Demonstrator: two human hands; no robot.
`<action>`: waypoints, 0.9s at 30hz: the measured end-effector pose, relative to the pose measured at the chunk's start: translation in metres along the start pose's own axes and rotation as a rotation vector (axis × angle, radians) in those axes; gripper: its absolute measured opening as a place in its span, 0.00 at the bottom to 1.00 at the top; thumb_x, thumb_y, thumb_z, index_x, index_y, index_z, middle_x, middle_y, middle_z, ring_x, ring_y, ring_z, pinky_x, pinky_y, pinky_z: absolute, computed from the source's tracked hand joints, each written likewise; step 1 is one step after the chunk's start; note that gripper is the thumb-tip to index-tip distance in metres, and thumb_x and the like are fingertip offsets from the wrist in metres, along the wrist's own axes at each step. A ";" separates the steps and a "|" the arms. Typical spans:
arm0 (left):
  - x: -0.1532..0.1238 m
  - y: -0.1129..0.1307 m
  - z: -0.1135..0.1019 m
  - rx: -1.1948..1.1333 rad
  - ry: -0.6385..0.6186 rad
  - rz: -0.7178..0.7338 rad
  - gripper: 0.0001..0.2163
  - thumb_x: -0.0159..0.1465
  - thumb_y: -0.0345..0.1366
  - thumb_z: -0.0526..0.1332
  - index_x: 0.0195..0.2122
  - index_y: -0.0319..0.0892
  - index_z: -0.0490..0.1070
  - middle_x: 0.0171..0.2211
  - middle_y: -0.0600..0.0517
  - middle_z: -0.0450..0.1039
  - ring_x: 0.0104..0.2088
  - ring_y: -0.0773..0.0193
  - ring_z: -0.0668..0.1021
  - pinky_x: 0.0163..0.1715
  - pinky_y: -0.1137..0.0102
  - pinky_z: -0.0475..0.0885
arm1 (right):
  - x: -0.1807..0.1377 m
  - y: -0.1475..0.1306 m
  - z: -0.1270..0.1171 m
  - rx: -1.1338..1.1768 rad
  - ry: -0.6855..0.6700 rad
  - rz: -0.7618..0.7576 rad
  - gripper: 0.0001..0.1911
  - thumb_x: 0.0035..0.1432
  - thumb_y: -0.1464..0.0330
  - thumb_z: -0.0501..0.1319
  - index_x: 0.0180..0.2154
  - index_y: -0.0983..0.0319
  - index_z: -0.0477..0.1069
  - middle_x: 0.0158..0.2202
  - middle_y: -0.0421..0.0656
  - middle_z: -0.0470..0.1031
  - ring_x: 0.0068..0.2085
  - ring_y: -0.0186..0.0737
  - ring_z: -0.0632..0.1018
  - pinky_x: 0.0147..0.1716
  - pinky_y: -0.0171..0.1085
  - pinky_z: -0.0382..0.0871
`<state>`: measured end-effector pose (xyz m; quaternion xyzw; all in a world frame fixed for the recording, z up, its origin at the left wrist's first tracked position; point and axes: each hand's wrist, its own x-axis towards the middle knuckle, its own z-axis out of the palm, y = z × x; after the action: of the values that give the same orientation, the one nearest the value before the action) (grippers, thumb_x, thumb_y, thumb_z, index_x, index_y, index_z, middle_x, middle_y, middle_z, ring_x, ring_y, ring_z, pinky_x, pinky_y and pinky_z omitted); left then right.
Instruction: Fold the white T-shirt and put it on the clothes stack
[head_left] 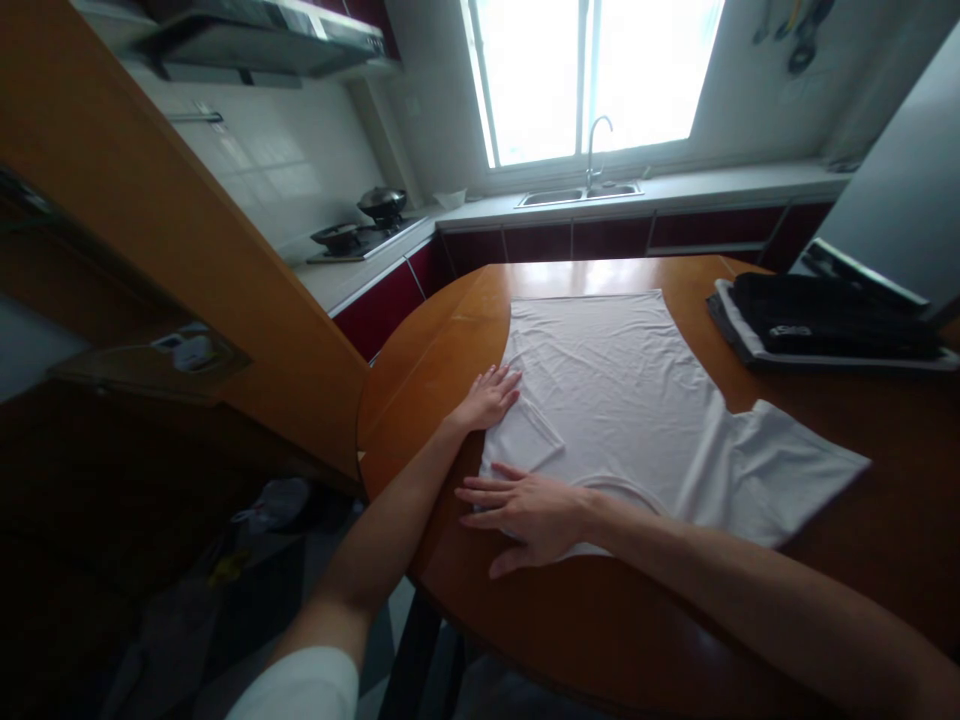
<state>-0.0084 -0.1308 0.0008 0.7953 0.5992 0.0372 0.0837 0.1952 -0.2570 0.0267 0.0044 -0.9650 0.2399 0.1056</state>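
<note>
- Pale short sleeve (pixel 304 688) on the wearer's arm, at seven o'clock.
- Bare left hand (pixel 489 399), flat, fingers slightly parted, on the nine-o'clock edge of a wrinkled white cloth T-shirt (pixel 607 380).
- Bare right hand (pixel 541 512), palm down, fingers splayed, at its seven-o'clock corner.
- T-shirt spread on an orange-brown wooden table (pixel 420 390), hem (pixel 586 298) at twelve, flared sleeve (pixel 795 468) toward four.

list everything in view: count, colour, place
rounded wooden table: 1, brown, centre
fabric T-shirt: 1, white, on table
folded fabric stack: 1, mostly black, table's right
long counter: 1, white, along walls
flat hob: 1, black, left counter
round pans: 2, dark, on hob
wide window: 1, white, back
double metal sink: 1, silver, below window
curved metal tap: 1, silver, sink
range hood: 1, grey, upper left
left hand: 1, bare, shirt's left edge
right hand: 1, bare, shirt's near-left corner
</note>
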 end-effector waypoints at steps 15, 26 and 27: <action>0.001 -0.001 0.001 0.032 -0.004 -0.003 0.27 0.75 0.51 0.41 0.73 0.52 0.52 0.75 0.50 0.43 0.73 0.48 0.48 0.69 0.48 0.47 | 0.002 0.005 0.001 -0.095 0.042 0.151 0.32 0.72 0.51 0.51 0.69 0.61 0.59 0.74 0.54 0.48 0.74 0.48 0.49 0.71 0.57 0.37; 0.000 0.001 -0.001 0.011 -0.005 -0.004 0.27 0.74 0.51 0.42 0.72 0.51 0.53 0.75 0.49 0.43 0.73 0.47 0.49 0.69 0.47 0.48 | 0.000 0.007 0.005 -0.090 0.045 0.159 0.34 0.72 0.51 0.50 0.70 0.62 0.56 0.73 0.54 0.49 0.74 0.49 0.49 0.70 0.58 0.37; 0.000 0.000 -0.001 0.011 -0.002 -0.001 0.27 0.74 0.51 0.42 0.72 0.52 0.53 0.75 0.49 0.43 0.73 0.47 0.49 0.69 0.47 0.48 | 0.000 0.007 0.005 -0.092 0.045 0.157 0.34 0.72 0.51 0.50 0.70 0.62 0.56 0.73 0.54 0.49 0.74 0.49 0.49 0.70 0.58 0.37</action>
<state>-0.0084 -0.1306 0.0019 0.7956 0.5996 0.0330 0.0800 0.1932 -0.2532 0.0189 -0.0814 -0.9698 0.2028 0.1080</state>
